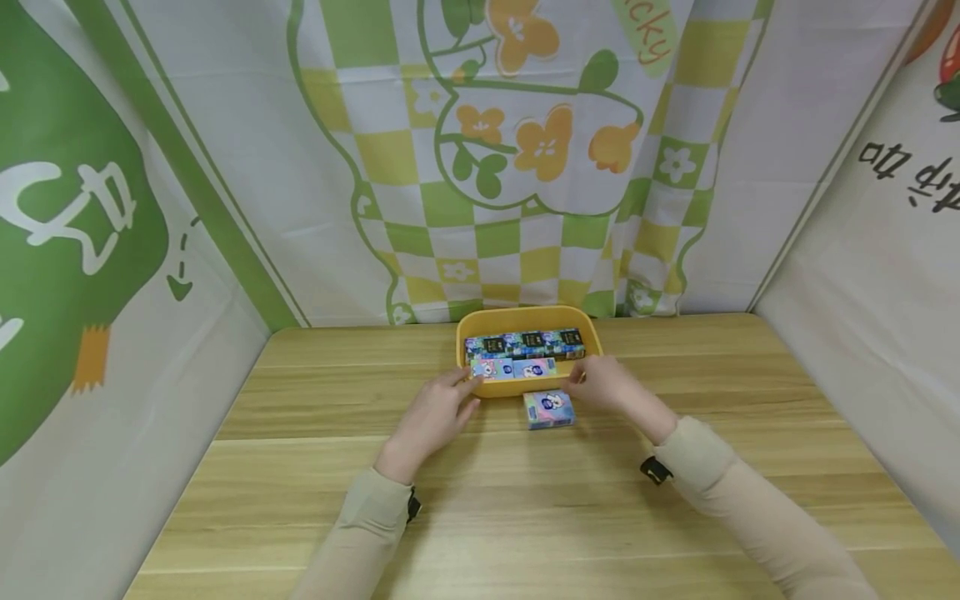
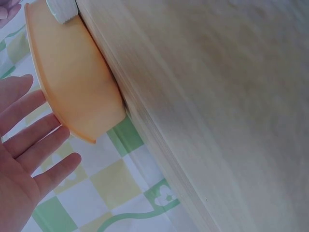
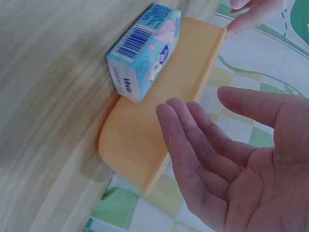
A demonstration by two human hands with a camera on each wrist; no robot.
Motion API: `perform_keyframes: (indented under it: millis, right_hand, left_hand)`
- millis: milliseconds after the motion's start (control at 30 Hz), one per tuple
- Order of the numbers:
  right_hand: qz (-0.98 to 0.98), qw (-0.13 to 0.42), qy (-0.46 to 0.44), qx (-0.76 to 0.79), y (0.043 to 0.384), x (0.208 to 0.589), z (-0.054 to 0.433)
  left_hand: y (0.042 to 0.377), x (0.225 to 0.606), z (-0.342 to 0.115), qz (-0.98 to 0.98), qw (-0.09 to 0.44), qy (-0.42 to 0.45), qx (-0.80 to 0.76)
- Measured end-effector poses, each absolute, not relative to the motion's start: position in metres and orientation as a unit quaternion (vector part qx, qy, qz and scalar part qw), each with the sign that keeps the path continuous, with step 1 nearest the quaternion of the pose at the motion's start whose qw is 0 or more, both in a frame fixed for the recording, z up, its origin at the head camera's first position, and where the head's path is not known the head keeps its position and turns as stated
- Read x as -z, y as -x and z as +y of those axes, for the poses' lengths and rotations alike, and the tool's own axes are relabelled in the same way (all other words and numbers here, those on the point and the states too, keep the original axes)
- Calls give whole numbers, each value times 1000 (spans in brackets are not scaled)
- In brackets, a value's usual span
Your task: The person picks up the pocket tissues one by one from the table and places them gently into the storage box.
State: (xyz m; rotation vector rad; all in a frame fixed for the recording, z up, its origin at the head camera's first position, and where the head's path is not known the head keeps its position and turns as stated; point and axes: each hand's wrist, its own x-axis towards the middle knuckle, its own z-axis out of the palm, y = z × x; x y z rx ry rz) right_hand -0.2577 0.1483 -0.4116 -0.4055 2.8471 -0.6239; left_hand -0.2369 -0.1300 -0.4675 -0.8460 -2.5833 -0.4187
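A yellow plastic bin (image 1: 501, 388) stands at the back of the table, holding small tissue packs. Three dark blue patterned packs (image 1: 525, 343) line its rear. Two pink-and-blue packs (image 1: 534, 368) lie along the front, with a gap at the right. Another pink-and-blue tissue pack (image 1: 549, 410) rests on the table just before the bin. My left hand (image 1: 435, 408) has its fingertips at the bin's front-left rim, fingers extended in the left wrist view. Near the front-right rim is my right hand (image 1: 609, 385), its fingers loosely bent and nothing in the palm in the right wrist view.
The wooden table (image 1: 540, 517) ends at a hanging cloth (image 1: 480, 250) with green and yellow checks right behind the bin. White printed sheets (image 1: 862, 275) enclose the sides. Each wrist wears a dark strap (image 1: 656, 470).
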Motion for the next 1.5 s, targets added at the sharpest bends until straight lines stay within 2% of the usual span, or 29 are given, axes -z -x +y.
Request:
perform_keyframes:
  millis: [533, 867, 1500]
  right_hand:
    - [961, 112, 130, 217, 259, 433, 155]
    - [960, 148, 102, 217, 264, 444, 150]
    - [957, 157, 83, 228, 267, 457, 143]
  left_hand:
    - [237, 468, -131, -923, 194, 301, 143]
    - [238, 468, -131, -924, 192, 300, 142]
    - [239, 471, -132, -925, 189, 296, 142]
